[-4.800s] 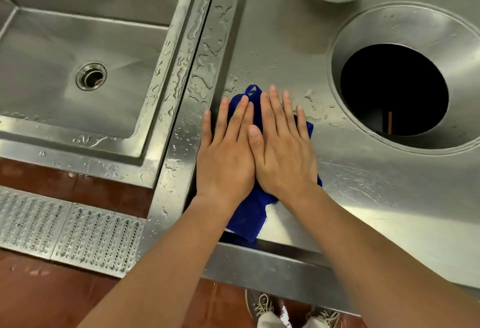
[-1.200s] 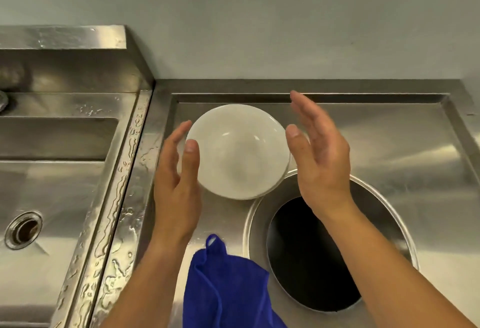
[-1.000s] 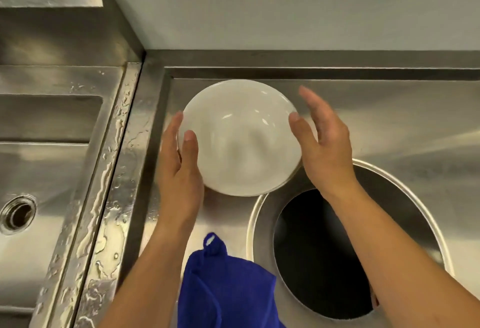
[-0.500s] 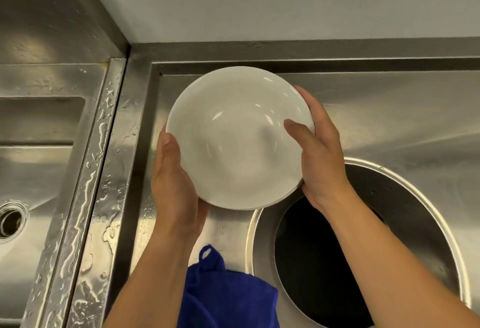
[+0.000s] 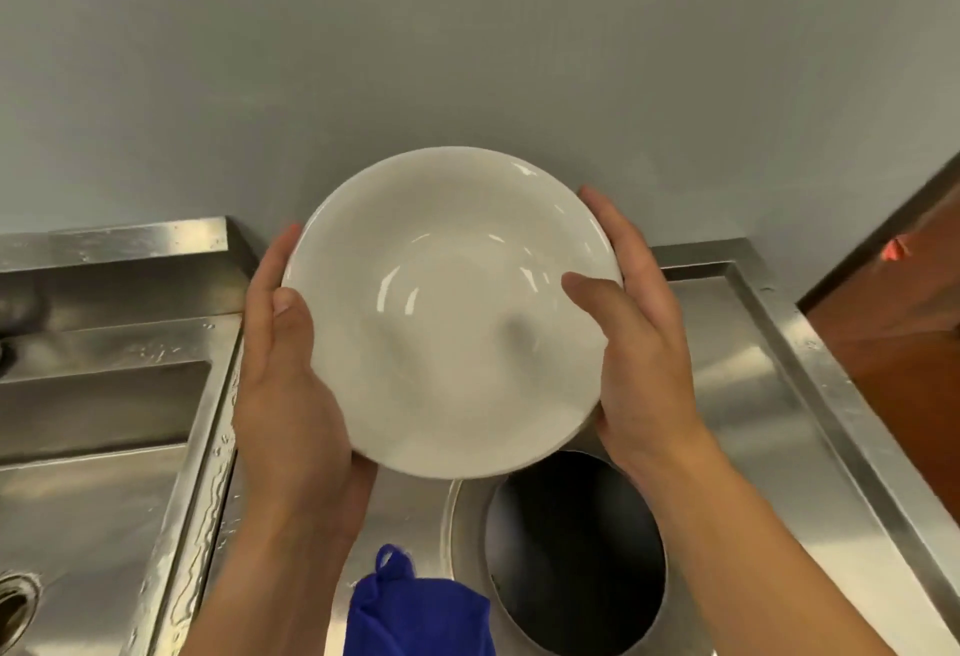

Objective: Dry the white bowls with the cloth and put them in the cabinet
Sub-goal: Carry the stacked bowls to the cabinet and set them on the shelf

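Head view: a white bowl (image 5: 452,312) is held aloft at centre, clamped between the left hand (image 5: 283,375) and right hand (image 5: 641,343). The blue cloth (image 5: 418,614) lies unused at 6 o'clock, so drying and storing are judged outstanding.

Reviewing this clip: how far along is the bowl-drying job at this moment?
Early stage. Done: one white bowl is lifted off the steel counter. In hand: the left hand and right hand grip it by opposite rim edges, above the round counter opening. Left: the blue cloth lies on the counter, touching no bowl, so wiping has not begun, and no cabinet is in view.
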A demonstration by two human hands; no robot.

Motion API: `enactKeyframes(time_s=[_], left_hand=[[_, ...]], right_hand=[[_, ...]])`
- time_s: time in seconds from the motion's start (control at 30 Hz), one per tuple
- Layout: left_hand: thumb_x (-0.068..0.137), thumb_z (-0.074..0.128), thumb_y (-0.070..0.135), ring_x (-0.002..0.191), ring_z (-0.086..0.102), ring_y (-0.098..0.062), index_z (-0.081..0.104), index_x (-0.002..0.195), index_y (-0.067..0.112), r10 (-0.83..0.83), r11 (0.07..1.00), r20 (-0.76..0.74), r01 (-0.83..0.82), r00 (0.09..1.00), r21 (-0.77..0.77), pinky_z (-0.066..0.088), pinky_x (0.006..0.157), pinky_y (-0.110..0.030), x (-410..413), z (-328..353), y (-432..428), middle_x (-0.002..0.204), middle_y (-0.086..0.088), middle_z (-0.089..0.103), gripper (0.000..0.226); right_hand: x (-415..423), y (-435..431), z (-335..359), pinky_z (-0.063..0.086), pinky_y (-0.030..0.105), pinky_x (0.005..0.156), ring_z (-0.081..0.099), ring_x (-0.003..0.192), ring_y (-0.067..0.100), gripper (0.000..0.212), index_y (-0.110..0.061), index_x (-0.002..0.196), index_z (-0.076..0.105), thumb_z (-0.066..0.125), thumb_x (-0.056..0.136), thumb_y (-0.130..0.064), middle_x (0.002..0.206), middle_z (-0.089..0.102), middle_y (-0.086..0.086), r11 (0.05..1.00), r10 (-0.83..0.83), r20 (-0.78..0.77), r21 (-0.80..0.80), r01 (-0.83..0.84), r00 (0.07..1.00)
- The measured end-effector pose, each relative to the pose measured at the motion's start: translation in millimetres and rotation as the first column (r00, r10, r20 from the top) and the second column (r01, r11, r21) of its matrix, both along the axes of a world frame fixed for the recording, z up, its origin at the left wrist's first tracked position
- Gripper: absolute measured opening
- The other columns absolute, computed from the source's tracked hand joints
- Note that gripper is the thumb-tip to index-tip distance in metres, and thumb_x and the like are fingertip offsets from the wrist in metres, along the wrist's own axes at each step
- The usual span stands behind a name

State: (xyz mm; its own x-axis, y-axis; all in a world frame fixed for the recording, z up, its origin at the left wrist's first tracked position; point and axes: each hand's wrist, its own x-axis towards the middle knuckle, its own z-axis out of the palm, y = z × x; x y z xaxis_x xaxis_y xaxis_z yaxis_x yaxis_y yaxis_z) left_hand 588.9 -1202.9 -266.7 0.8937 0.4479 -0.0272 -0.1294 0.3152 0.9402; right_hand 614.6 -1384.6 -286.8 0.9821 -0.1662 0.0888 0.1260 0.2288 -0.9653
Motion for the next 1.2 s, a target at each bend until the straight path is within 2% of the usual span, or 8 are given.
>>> enactKeyframes(time_s=[0.07,0.3,0.47,0.6,0.73,0.83,1.0,1.2], left_hand=[[0.112,0.038,0.039,0.108,0.076,-0.003,0.067,0.127,0.06,-0.101,0.995,0.016,0.101,0.995,0.013,0.065,0.071,-0.028,-18.4,16.4,-19.4,0.124,0.025,0.076,0.039],[0.115,0.038,0.028,0.113,0.077,-0.007,0.069,0.132,0.045,-0.27,0.962,0.105,0.272,0.957,-0.007,0.065,0.079,-0.027,-91.5,76.3,-120.4,0.126,0.016,0.079,0.039],[0.114,0.036,0.031,0.114,0.075,-0.002,0.071,0.126,0.051,-0.402,0.916,0.167,0.395,0.9,0.074,0.061,0.091,-0.035,-164.5,108.9,-226.4,0.123,0.024,0.078,0.042],[0.106,0.042,0.037,0.116,0.074,-0.003,0.071,0.126,0.054,-0.523,0.85,0.205,0.523,0.827,0.058,0.064,0.09,-0.03,-244.8,121.4,-327.3,0.129,0.023,0.076,0.039],[0.113,0.041,0.033,0.115,0.074,-0.001,0.073,0.125,0.054,-0.652,0.753,0.17,0.658,0.739,0.029,0.063,0.087,-0.024,-331.5,128.9,-430.4,0.129,0.024,0.076,0.04],[0.114,0.041,0.03,0.118,0.073,-0.001,0.074,0.125,0.05,-0.73,0.673,0.175,0.74,0.661,0.008,0.057,0.092,-0.025,-384.9,139.5,-502.9,0.129,0.023,0.076,0.04],[0.113,0.044,0.029,0.111,0.075,0.002,0.074,0.125,0.049,-0.83,0.539,0.194,0.841,0.523,0.038,0.059,0.072,-0.011,-446.7,159.7,-613.8,0.124,0.024,0.078,0.038],[0.111,0.048,0.037,0.116,0.073,-0.002,0.071,0.128,0.054,-0.915,0.379,0.176,0.923,0.364,0.065,0.06,0.085,-0.027,-478.0,160.6,-735.7,0.125,0.028,0.076,0.033]], right_hand=[[-28.8,-23.3,25.2,0.059,0.038,0.097,0.068,0.119,0.011,0.06,-0.032,0.142,0.06,0.058,0.084,-0.017,0.13,0.07,-0.014,1.0,-0.022,0.058,0.014,0.022,0.998],[-145.1,-120.4,89.0,0.061,0.032,0.09,0.068,0.115,0.007,0.056,-0.03,0.141,0.059,0.057,0.086,-0.021,0.126,0.07,-0.015,0.966,-0.247,0.162,-0.034,0.255,0.955],[-244.3,-218.1,122.2,0.062,0.042,0.096,0.065,0.115,0.002,0.056,-0.036,0.141,0.057,0.058,0.086,-0.027,0.126,0.067,-0.018,0.891,-0.417,0.205,-0.099,0.443,0.885],[-352.4,-310.3,140.2,0.063,0.038,0.09,0.064,0.112,0.001,0.056,-0.04,0.141,0.056,0.06,0.085,-0.033,0.124,0.065,-0.019,0.806,-0.543,0.211,-0.139,0.575,0.813],[-470.9,-393.6,155.0,0.057,0.05,0.103,0.062,0.125,0.016,0.06,-0.035,0.144,0.054,0.06,0.084,-0.032,0.134,0.064,-0.009,0.691,-0.677,0.201,-0.159,0.705,0.708],[-539.9,-448.7,167.0,0.054,0.052,0.105,0.063,0.124,0.013,0.058,-0.037,0.141,0.057,0.061,0.084,-0.029,0.132,0.067,-0.012,0.586,-0.763,0.215,-0.166,0.793,0.609],[-619.8,-536.2,176.2,0.058,0.049,0.1,0.066,0.117,0.009,0.056,-0.039,0.136,0.061,0.062,0.081,-0.028,0.124,0.07,-0.018,0.418,-0.866,0.242,-0.129,0.899,0.437],[-664.5,-635.1,170.8,0.061,0.048,0.095,0.067,0.116,0.011,0.055,-0.042,0.136,0.06,0.061,0.082,-0.027,0.121,0.069,-0.018,0.272,-0.926,0.238,-0.117,0.955,0.293]])
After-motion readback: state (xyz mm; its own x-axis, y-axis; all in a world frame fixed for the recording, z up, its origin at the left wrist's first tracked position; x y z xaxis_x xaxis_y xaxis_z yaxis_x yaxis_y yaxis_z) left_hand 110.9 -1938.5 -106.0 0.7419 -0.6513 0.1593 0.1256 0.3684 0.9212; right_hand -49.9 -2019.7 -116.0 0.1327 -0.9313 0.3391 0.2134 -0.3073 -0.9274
